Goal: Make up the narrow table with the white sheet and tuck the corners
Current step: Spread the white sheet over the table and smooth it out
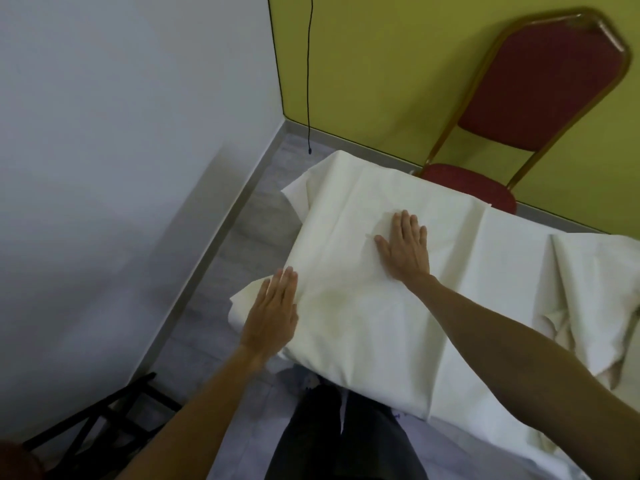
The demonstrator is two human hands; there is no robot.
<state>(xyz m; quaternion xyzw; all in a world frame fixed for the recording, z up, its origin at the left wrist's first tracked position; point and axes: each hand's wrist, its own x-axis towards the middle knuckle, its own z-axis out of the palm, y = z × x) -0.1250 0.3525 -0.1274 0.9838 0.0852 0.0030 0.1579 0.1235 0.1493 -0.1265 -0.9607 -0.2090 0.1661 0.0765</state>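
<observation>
Both arms are bare and reach forward from the bottom of the view. The left hand (273, 313) lies palm down, its fingers (287, 278) straight and held close together, pointing up and away from the body, with the thumb along the hand's right side. The left forearm (194, 410) runs up to it from the lower left. The right hand (405, 251) is stretched farther out, also palm down and flat, with the fingers slightly spread and the thumb held out to the left. The right forearm (519, 341) crosses in from the lower right, its wrist nearly straight. The two hands are well apart.
</observation>
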